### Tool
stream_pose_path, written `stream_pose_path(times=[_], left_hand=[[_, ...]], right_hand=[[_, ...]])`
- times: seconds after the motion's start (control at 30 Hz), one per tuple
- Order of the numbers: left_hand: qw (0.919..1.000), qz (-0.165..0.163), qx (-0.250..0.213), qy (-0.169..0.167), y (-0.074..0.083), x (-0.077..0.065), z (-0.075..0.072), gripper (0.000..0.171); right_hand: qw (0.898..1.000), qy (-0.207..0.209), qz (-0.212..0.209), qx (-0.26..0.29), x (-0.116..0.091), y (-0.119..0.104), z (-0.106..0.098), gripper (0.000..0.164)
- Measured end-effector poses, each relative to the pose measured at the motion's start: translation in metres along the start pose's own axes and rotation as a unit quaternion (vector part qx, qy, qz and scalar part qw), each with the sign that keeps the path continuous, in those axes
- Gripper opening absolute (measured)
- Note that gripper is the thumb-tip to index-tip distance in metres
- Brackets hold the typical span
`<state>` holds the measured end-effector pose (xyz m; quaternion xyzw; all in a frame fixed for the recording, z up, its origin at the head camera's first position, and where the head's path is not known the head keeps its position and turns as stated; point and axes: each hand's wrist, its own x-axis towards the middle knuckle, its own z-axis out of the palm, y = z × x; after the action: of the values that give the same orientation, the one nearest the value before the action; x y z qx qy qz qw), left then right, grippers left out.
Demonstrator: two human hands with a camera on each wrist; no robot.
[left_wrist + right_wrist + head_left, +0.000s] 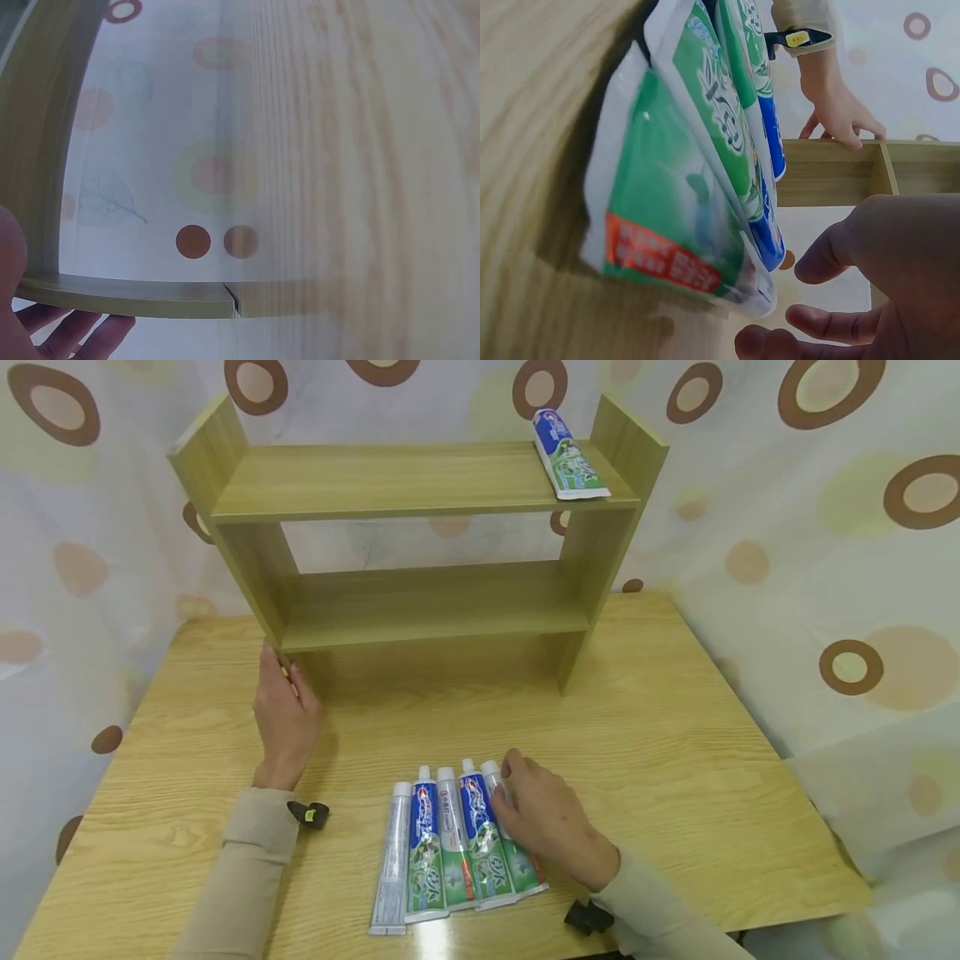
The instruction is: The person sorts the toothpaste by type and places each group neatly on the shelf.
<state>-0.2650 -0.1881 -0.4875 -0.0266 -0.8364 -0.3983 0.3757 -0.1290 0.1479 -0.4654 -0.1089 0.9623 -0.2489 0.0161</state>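
Left hand (288, 718), beige cuff, gripped the lower left side panel of the shelf unit (442, 602), thumb and fingers on opposite faces. Unit: smooth wood-grain boards, two side panels, two level shelves, standing on the wood-grain tabletop (690, 735). In front, five flat-ended, glossy tubes lay side by side in a slight fan, caps toward the unit. Counted from the left: one silver-grey tube (392, 860), small print; one blue-and-green tube (425, 852); one white-and-green tube (454, 843), red patch; a second blue-and-green tube (483, 835); a second white-and-green tube (527, 867), partly hidden by fingers. Right hand (555, 818) was at that last tube's cap end, thumb and fingers spread apart; contact couldn't be told. Sixth tube (566, 458), blue and green, lay on the top shelf's right end, crimped end forward. White sheet (795, 760), brown rings and ovals, hung behind and at both sides.
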Motion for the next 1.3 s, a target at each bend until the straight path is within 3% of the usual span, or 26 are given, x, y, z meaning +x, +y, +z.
stream_pose_path(times=[0.47,0.77,0.97,1.3], left_hand=[[1.0,-0.005,-0.004,0.006,0.002,0.001,0.001,0.045],[0.9999,-0.01,0.001,0.0,0.001,0.001,0.0,0.045],[1.0,-0.007,0.001,0.0,0.0,0.0,0.0,0.047],[1.0,-0.001,0.004,-0.002,0.0,0.0,0.0,0.048]], right_hand=[[0.999,-0.013,0.02,0.029,-0.01,0.002,0.011,0.026],[1.0,0.011,0.025,0.006,-0.003,0.005,0.017,0.026],[0.999,-0.01,0.043,0.013,-0.002,0.004,0.015,0.031],[0.996,-0.071,0.049,0.003,-0.01,0.004,0.005,0.061]])
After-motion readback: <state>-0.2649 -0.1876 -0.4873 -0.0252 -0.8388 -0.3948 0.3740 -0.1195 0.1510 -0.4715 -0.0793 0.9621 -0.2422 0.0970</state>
